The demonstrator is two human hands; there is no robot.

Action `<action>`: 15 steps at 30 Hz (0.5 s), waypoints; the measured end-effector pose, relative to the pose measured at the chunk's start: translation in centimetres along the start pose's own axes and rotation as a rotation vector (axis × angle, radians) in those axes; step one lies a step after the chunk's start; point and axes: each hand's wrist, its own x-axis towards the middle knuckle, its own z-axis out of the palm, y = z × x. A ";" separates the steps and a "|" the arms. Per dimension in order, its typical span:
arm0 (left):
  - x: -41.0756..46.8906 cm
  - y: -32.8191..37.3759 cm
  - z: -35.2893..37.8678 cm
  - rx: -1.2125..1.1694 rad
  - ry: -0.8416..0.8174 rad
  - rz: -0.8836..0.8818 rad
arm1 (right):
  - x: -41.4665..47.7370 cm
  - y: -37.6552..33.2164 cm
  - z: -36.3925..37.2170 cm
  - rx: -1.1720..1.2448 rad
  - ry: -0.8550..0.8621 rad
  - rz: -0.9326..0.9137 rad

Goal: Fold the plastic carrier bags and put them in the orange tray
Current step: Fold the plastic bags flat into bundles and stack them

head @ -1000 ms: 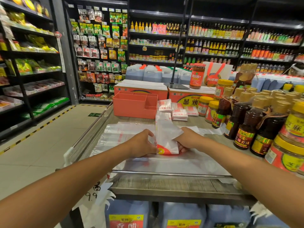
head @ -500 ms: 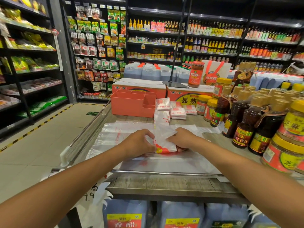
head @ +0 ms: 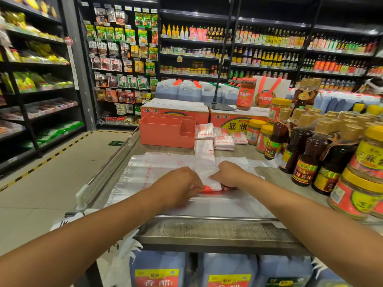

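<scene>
Head camera view: nearest of all, well in front of and below the orange plastic compartment tray (head: 165,133), blue-grey plastic jugs with yellow and red labels (head: 157,268) are seen under the wooden display table (head: 207,232). The table's near edge is closed by a silver metal rail (head: 207,218). Its left edge, on the tray's left side, is lined by a second rail. Beyond that edge the beige tiled floor (head: 51,183) lies open.

Between the near rail and the tray, flat clear plastic bags with red print (head: 149,172) are spread over the tabletop. On them, in front of the tray and slightly to its right, a partly folded white plastic carrier bag with a red corner (head: 209,175) is held down by both hands. Its left edge is pinched by the curled fingers of the left hand (head: 180,183). Its right side is gripped by the curled fingers of the right hand (head: 230,175).

Just right of the tray, small stacks of folded white bags (head: 223,141) are laid. Further right, dark brown glass sauce bottles with gold caps (head: 306,156) are crowded along the table's right edge. Behind the tray, orange and white cardboard boxes (head: 176,109) are set close against it. Stocked black shelves (head: 248,48) are seen well behind.
</scene>
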 end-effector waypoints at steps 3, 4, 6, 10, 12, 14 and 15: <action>-0.2 0.1 0.1 0.054 -0.065 0.006 | -0.1 -0.1 0.0 -0.018 -0.003 0.012; -0.3 0.1 0.1 0.060 -0.072 0.003 | -0.2 -0.2 -0.1 -0.014 -0.007 0.018; -0.4 0.0 0.0 0.058 -0.076 -0.004 | -0.4 -0.4 -0.1 0.061 -0.017 0.034; -0.6 0.3 -0.4 0.043 -0.089 -0.017 | -1.5 -0.3 -0.9 0.320 -0.048 0.064; -0.6 0.4 -0.6 0.045 -0.086 -0.025 | -2.5 -0.1 -1.3 0.306 -0.070 0.046; -0.5 0.4 -0.5 0.053 -0.080 -0.017 | -3.3 0.1 -1.5 0.331 -0.120 0.054; -0.4 0.4 -0.6 0.057 -0.084 -0.018 | -3.6 0.3 -1.5 0.358 -0.140 0.066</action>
